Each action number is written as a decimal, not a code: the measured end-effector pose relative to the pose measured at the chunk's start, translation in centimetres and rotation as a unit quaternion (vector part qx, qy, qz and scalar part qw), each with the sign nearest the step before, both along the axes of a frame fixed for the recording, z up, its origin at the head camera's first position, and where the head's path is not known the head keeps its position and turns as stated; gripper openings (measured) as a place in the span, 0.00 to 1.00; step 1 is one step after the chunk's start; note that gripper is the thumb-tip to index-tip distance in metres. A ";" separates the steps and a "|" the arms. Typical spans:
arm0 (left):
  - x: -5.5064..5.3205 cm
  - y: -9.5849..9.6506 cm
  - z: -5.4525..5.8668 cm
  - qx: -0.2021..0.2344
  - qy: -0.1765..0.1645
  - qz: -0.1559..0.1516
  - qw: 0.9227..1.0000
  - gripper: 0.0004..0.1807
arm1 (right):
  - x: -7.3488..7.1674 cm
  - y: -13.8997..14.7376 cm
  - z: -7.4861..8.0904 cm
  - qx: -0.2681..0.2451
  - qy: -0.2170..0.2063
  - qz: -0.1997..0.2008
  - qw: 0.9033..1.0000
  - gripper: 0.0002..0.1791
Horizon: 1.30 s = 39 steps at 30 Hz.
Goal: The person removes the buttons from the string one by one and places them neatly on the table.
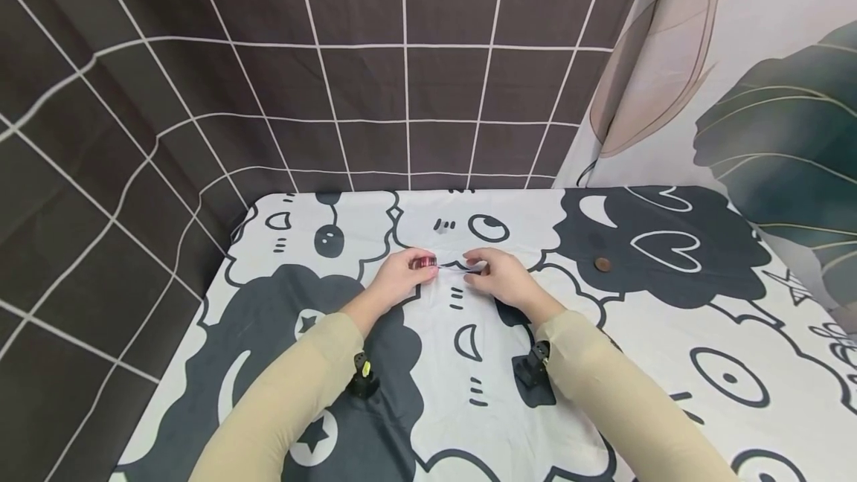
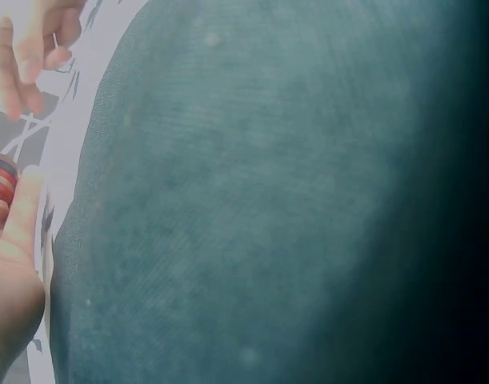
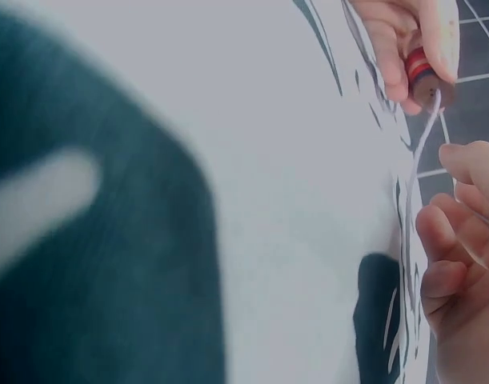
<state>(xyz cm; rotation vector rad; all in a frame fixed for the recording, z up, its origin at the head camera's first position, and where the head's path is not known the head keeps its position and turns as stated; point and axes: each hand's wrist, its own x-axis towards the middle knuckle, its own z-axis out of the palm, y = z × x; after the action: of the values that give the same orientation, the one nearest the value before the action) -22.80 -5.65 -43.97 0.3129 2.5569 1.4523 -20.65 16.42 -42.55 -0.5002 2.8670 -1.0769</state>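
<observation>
My left hand (image 1: 393,279) grips a small wooden-looking cylinder (image 3: 420,68) with red, pale and dark stripes between thumb and fingers. A thin white cord (image 3: 421,148) comes out of the middle of its brown end face. Facing it a short way to the right, my right hand (image 1: 504,277) has its thumb and fingers apart and loosely bent. The cord runs past the fingertips of this hand in the right wrist view; its far end cannot be made out. Both hands are just above the patterned cloth (image 1: 435,348).
A small round brown disc (image 1: 602,265) lies on the cloth to the right of my right hand. Behind the cloth hangs a dark curtain (image 1: 361,84) with white grid lines. A pale leaf-print curtain (image 1: 750,110) hangs at the right.
</observation>
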 end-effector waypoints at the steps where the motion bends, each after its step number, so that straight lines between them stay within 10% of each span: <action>1: 0.0 0.0 0.0 0.000 0.001 -0.001 1.000 0.18 | 0.0 -0.1 0.0 -0.003 0.000 0.002 1.000 0.22; 39: 0.0 -0.1 0.0 0.059 -0.017 -0.028 0.998 0.17 | -0.3 -4.0 -0.5 -0.042 0.045 0.018 0.998 0.18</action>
<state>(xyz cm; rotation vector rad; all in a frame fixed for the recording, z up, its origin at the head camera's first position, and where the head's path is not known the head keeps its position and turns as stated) -22.77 -5.72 -43.97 0.3698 2.4213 1.5781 -21.00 12.47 -43.08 -0.6183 2.8856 -1.2037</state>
